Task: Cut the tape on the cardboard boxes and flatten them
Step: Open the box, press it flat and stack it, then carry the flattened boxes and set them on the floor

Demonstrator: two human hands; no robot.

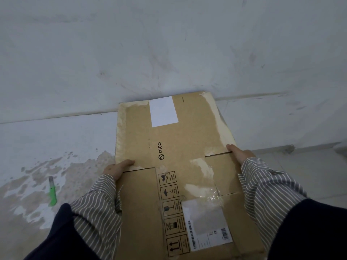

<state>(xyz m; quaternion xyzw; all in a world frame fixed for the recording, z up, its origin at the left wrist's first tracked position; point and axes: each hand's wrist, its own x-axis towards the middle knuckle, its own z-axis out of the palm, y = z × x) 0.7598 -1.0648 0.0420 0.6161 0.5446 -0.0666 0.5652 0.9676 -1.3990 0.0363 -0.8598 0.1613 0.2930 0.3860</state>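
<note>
Here two hands (116,169) (239,153) grip one flattened box (172,147).

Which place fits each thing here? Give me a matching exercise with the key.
Things:
1. cutter
2. left hand
3. right hand
4. white label

Places:
A. gripping the box's right edge
B. lying on the floor, left of the box
C. gripping the box's left edge
D. stuck near the box's far end

Pairs: 1-B, 2-C, 3-A, 4-D
</note>
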